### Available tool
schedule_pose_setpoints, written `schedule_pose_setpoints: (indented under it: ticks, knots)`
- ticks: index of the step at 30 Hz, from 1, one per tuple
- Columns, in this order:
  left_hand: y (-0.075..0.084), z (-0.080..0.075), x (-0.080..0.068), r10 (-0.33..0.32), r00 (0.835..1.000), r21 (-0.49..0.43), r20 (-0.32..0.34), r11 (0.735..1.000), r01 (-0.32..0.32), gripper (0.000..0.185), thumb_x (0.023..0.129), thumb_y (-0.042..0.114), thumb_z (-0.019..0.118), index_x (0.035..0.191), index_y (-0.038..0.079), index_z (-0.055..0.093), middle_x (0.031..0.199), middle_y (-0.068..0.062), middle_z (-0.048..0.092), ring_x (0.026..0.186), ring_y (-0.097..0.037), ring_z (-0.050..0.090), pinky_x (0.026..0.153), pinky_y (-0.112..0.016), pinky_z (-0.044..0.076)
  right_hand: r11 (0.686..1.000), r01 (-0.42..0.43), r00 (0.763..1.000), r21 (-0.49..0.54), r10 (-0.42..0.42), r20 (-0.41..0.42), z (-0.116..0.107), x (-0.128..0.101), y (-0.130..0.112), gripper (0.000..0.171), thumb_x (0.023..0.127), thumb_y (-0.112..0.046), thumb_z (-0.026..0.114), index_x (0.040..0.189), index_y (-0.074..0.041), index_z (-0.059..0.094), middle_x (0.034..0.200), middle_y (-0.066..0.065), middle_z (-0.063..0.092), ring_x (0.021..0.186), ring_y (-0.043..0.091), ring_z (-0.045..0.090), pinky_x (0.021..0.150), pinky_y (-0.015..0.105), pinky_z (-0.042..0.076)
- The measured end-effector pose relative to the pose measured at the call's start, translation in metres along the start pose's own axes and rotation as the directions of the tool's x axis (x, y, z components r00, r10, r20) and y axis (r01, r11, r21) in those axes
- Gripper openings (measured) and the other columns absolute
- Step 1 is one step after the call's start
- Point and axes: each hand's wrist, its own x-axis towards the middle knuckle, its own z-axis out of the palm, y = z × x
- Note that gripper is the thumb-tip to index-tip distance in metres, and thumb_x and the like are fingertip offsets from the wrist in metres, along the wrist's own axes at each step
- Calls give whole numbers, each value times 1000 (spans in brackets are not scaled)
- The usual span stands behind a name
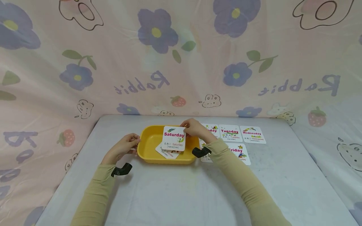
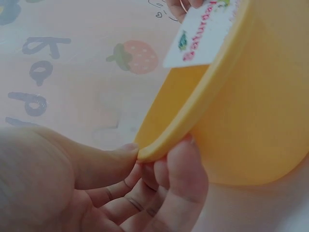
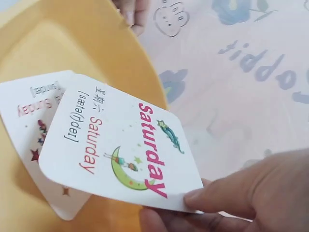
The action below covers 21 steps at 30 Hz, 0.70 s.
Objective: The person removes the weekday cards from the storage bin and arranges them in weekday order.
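Note:
My left hand (image 1: 123, 147) pinches the left rim of a yellow plastic tray (image 2: 251, 111) between thumb and fingers. My right hand (image 1: 195, 129) pinches the corner of a white Saturday flashcard (image 3: 120, 145), held above the tray with its printed face showing. Beneath it a Sunday flashcard (image 3: 29, 116) lies in the tray, partly covered by the Saturday one. Just right of my right hand, several day cards lie on the table: a Tuesday card (image 1: 230, 133), a Wednesday card (image 1: 252, 135) and a Friday card (image 1: 240, 153), with others partly hidden by the right hand and wrist.
The day cards stand in two rows on the white-covered table (image 1: 169, 194), right of the tray. A patterned curtain (image 1: 181, 72) with flowers and rabbits rises behind the table's back edge and along its sides.

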Motion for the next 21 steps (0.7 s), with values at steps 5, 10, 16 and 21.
schedule_pose_setpoints:
  ticks: [5, 10, 16, 21]
  knots:
    - [-1, 0, 0, 8, 1000, 2, 10, 1000, -8, 27, 103, 14, 43, 119, -8, 42, 91, -15, 52, 70, -18, 57, 63, -29, 55, 997, 11, 1000, 74, -12, 11, -9, -6, -2, 31, 91, 4, 51, 121, 6, 58, 102, 20, 63, 80, 25, 64, 72, 37, 57]
    - [0, -1, -1, 7, 1000, 0, 15, 1000, -7, 28, 104, 15, 42, 119, -9, 41, 93, -16, 52, 69, -17, 57, 62, -29, 55, 994, 37, 999, 106, -40, 20, -19, -12, 1, 33, 89, 5, 52, 122, 5, 57, 100, 18, 62, 79, 26, 65, 71, 34, 57]
    - [0, -1, 0, 7, 1000, 7, 12, 1000, -7, 28, 104, 15, 42, 119, -9, 41, 94, -17, 52, 71, -18, 57, 63, -29, 55, 985, 66, 998, 160, -68, 10, -30, -29, 5, 36, 86, 7, 55, 122, 6, 57, 100, 19, 59, 82, 26, 64, 74, 37, 56]
    - [0, -1, -1, 3, 1000, 6, 8, 1000, -3, 29, 104, 16, 43, 119, -9, 41, 93, -16, 53, 72, -18, 57, 65, -31, 55, 976, 85, 996, 198, -84, -10, -42, -45, 12, 37, 85, 8, 56, 122, 6, 56, 101, 20, 57, 85, 27, 64, 76, 38, 56]
